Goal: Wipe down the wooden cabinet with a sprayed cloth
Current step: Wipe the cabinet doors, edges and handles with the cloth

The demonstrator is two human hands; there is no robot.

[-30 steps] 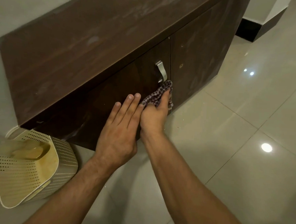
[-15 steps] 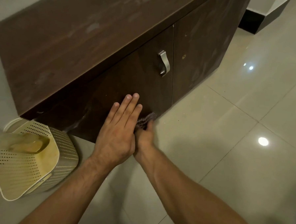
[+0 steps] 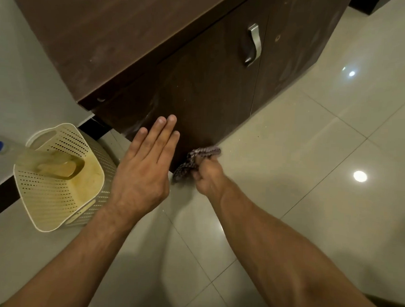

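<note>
Pale floor tiles (image 3: 314, 145) are gleaming below the wooden cabinet (image 3: 200, 87). Right hand (image 3: 207, 174) is clenching the cloth (image 3: 191, 159) at the door's bottom edge, while the open left hand (image 3: 142, 166) is bracing flat, probably steadying the door.

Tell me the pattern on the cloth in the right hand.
The cloth shows a small dark-and-light check, seen in the head view, the only one.

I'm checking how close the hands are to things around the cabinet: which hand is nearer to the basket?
Left. The left hand is just right of the basket; the right hand, gripping the cloth, is farther right.
</note>
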